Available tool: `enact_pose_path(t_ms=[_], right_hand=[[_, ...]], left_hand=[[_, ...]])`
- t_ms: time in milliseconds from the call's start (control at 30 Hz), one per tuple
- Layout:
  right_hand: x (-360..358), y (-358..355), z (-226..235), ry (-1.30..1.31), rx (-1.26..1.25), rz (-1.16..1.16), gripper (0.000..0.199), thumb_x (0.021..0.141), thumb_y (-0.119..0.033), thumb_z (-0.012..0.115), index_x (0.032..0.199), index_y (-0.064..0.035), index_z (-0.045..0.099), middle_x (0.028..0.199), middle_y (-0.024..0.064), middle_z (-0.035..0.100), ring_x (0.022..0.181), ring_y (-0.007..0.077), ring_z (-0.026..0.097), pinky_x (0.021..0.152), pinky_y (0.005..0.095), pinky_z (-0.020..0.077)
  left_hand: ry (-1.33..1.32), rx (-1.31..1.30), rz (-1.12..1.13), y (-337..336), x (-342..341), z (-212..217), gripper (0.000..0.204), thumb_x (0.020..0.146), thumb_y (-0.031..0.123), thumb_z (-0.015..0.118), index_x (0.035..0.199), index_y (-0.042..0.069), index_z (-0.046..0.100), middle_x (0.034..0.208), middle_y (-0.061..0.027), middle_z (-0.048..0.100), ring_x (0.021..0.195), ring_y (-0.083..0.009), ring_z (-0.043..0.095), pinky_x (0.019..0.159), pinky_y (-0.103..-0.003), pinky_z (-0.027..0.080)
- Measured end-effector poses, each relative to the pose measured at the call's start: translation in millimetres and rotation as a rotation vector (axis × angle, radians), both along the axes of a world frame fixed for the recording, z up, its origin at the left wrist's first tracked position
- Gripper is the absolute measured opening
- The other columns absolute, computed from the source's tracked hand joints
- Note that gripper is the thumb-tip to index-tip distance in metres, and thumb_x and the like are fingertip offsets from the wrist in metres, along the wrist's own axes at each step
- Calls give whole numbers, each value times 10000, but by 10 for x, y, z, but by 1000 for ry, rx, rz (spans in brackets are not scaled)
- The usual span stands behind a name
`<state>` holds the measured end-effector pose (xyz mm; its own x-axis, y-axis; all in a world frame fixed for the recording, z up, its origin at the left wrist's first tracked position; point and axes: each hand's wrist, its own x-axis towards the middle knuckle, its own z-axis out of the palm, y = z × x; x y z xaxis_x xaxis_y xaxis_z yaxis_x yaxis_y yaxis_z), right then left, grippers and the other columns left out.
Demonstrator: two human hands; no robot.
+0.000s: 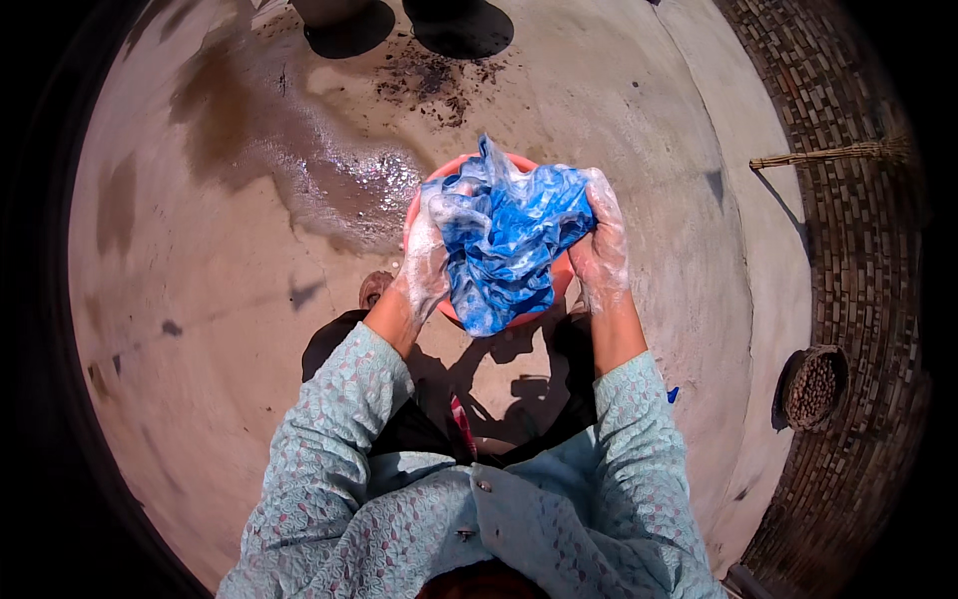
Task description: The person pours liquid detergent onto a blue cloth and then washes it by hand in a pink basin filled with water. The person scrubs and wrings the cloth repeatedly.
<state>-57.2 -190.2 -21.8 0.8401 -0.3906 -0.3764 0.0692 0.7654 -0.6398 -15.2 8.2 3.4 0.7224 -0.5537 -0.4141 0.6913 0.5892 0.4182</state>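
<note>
A bunched blue and white cloth [514,240], wet and streaked with suds, is held up between my two hands over a pink basin [564,275]. My left hand [424,255], coated in foam, grips the cloth's left side. On the opposite side, my right hand [604,245] has its fingers wrapped round the cloth's edge, with foam down to the wrist. The cloth covers most of the basin, so what lies inside is hidden. Only parts of the basin's rim show around it.
Wet, soapy ground [349,180] spreads to the far left of the basin. Dark scraps [429,80] litter the floor near two round containers at the top. Along the right runs brick paving [858,270], with a stick broom [828,157] and a basket of small brown things [811,389].
</note>
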Motion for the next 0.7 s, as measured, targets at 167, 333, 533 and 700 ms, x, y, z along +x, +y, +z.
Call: enact_pose_path(t_ms=[167,333,533,700], right_hand=[[-89,-300,263,-49,101,-109,507,853,-273,552,1260,11,449,1245,157,513,1145,301,490,999,452,382],[-78,-298,244,-27,136,-11,522,845,-341,491,1231,9,470,1214,162,544,1068,306,544,962,429,424],[-35,-271,257,-111,79,9,399,846,-262,526,1168,-27,529,1183,125,560,1057,241,545,943,387,437],[-168,201,402,-367,-608,304,934,601,-443,811,1341,-127,337,1293,68,399,1221,255,381,1060,397,276]], left_hand=[[-56,-94,206,110,128,-235,394,942,335,496,1186,27,511,1113,-107,596,1004,-231,588,887,-382,486],[-12,-229,123,60,30,-98,522,927,358,518,1328,50,390,1199,-120,551,1079,-234,562,935,-388,470],[-67,-66,-36,54,2,-54,298,843,17,588,1134,27,527,1048,-129,615,953,-219,630,835,-381,542],[68,-240,189,110,189,-162,297,963,205,412,1111,-16,544,1092,-151,605,980,-265,607,894,-440,502]])
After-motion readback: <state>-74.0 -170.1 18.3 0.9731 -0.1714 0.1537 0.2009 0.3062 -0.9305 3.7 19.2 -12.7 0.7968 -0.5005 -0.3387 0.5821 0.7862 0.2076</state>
